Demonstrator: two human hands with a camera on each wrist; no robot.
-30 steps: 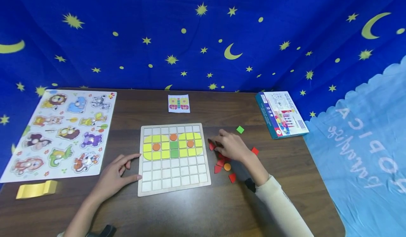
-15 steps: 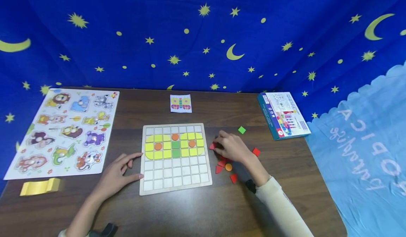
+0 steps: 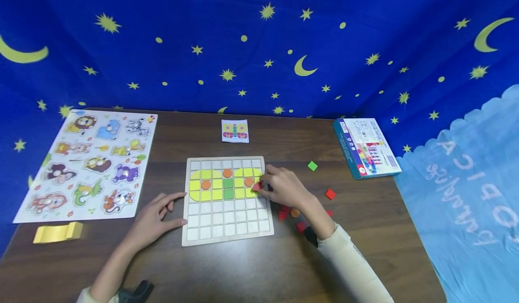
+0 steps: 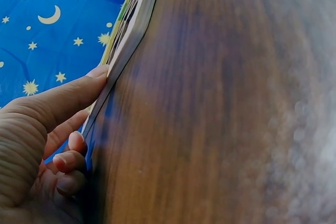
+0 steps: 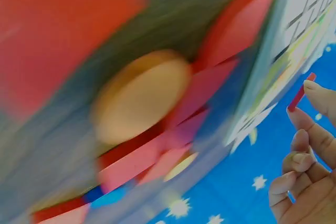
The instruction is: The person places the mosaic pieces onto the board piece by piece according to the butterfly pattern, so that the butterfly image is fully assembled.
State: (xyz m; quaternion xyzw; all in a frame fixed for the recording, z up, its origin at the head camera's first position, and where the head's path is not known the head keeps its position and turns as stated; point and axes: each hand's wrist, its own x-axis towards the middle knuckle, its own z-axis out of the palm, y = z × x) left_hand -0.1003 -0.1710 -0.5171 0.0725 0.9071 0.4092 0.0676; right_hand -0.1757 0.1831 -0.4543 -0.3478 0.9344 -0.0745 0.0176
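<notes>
A pale wooden grid board (image 3: 225,231) lies mid-table, its upper rows bearing yellow, green and orange pieces. My right hand (image 3: 288,188) holds a red piece (image 3: 257,186) over the board's right side. Seen from the right wrist, thumb and index fingertip pinch this small red tile (image 5: 301,93) edge-on, while the other fingers curl. My left hand (image 3: 152,219) touches the board's left edge with index finger and thumb. In the left wrist view the thumb rests against the board's rim (image 4: 126,40). Red pieces (image 3: 283,215) and an orange disc (image 3: 295,213) lie under the right wrist.
A green square (image 3: 312,165) and a red square (image 3: 330,194) lie right of the board. Behind it is a butterfly pattern card (image 3: 235,130). An animal puzzle (image 3: 97,163) and a yellow block (image 3: 57,232) are at left, a box (image 3: 366,147) at back right.
My right hand has picked up a red piece from the loose pieces and moved left with it over the board's right side. The left hand stays at the board's edge. The head view shifts slightly.
</notes>
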